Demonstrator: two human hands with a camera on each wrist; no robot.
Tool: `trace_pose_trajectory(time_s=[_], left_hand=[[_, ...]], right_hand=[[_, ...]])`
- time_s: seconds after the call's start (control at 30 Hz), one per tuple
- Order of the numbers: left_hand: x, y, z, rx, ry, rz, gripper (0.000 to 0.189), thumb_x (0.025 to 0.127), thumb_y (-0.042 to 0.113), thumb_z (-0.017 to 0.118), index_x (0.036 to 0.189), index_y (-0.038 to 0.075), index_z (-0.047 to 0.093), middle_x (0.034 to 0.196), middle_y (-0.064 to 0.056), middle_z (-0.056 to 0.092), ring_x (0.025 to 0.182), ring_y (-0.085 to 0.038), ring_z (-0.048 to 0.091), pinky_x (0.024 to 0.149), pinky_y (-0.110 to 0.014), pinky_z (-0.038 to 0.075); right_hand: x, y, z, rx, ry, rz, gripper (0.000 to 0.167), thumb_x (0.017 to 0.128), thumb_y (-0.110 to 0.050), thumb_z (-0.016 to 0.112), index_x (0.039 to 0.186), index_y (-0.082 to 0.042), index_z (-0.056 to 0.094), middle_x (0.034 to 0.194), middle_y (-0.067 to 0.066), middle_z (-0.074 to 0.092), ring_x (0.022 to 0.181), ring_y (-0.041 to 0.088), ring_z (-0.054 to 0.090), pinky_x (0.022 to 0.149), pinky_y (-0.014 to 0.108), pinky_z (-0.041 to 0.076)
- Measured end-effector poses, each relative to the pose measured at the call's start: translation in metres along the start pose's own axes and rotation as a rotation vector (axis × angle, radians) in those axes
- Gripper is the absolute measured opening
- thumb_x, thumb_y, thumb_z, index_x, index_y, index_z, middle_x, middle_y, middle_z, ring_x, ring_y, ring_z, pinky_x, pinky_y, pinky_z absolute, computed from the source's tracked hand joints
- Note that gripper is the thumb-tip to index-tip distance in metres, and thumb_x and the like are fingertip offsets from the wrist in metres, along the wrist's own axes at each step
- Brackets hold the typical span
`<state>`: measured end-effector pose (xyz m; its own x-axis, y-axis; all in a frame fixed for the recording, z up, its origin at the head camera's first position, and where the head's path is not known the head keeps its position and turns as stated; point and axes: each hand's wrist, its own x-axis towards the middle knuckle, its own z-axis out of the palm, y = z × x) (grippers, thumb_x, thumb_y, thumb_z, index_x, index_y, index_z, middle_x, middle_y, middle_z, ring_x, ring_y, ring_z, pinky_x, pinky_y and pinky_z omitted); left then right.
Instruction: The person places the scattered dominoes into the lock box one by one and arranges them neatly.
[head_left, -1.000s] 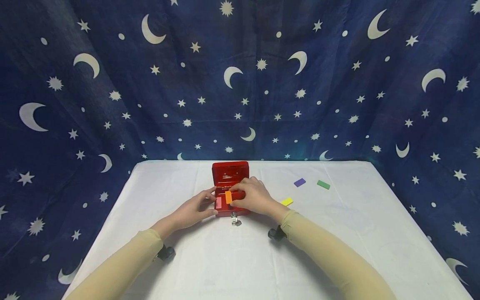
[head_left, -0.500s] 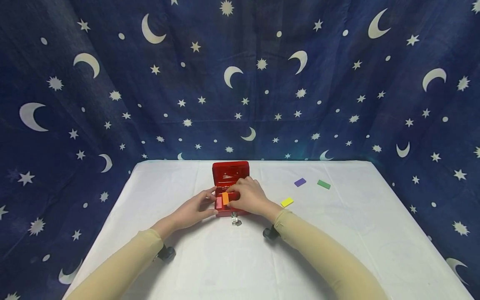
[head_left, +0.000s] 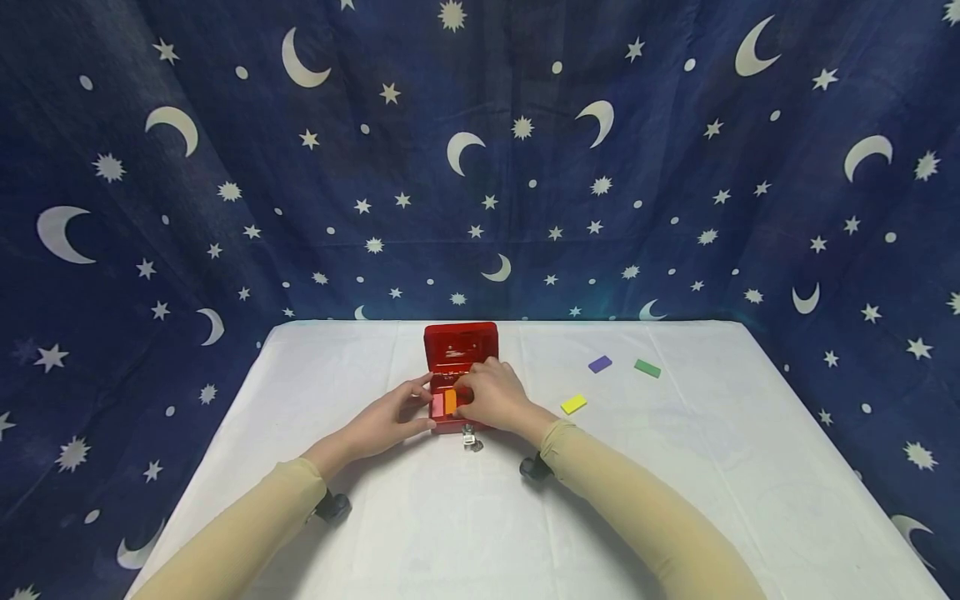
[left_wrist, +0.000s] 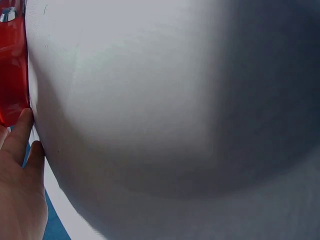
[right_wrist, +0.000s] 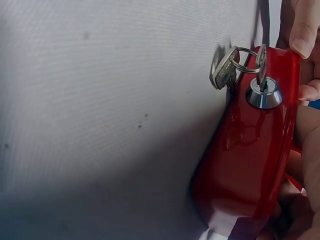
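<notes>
A small red cash box (head_left: 459,343) stands on the table with its lid raised. My left hand (head_left: 386,423) holds the box's left end, thumb at the front corner and fingers along the side. Its fingers lie against the red wall in the left wrist view. With my right hand (head_left: 497,397) I pinch an orange rectangular block (head_left: 450,402) low inside the box, beside a pink block (head_left: 437,406). Keys on a ring (right_wrist: 225,70) hang from the front lock (right_wrist: 265,95) in the right wrist view. Much of the box's inside is hidden by my right hand.
To the right on the white tablecloth (head_left: 675,467) lie a yellow block (head_left: 573,404), a purple block (head_left: 600,364) and a green block (head_left: 647,368). A dark blue curtain (head_left: 420,208) with moons and stars hangs behind the table's back edge.
My right hand has moved a little left and down, lowering the orange block into the box beside the pink one. My left hand has stayed in place.
</notes>
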<state>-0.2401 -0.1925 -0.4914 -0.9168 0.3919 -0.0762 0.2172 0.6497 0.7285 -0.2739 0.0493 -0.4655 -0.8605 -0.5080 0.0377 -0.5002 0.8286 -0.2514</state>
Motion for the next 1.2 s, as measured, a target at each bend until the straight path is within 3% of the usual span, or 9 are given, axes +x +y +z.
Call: trace_pose_trajectory(time_s=[0.53,1.2], left_hand=[[0.0004,-0.0001,0.0003,0.001,0.004,-0.006,0.045,0.088,0.045,0.080,0.124,0.031,0.055,0.164,0.015,0.031,0.147,-0.020,0.040,0.116,-0.063,0.028],[0.0007,-0.0009,0.0006,0.010,0.005,-0.010,0.046,0.088,0.047,0.079,0.123,0.031,0.055,0.164,0.014,0.031,0.147,-0.020,0.039,0.116,-0.063,0.029]], right_hand=[[0.0036,-0.0030,-0.0016,-0.007,-0.062,0.035,0.046,0.080,-0.045,0.086,0.119,-0.023,0.077,0.094,-0.010,0.067,0.095,0.014,0.046,0.087,0.034,0.041],[0.0070,-0.0014,0.0022,-0.042,-0.059,0.020,0.045,0.081,-0.047,0.085,0.120,-0.025,0.077,0.102,-0.009,0.071,0.095,0.015,0.046,0.086,0.033,0.039]])
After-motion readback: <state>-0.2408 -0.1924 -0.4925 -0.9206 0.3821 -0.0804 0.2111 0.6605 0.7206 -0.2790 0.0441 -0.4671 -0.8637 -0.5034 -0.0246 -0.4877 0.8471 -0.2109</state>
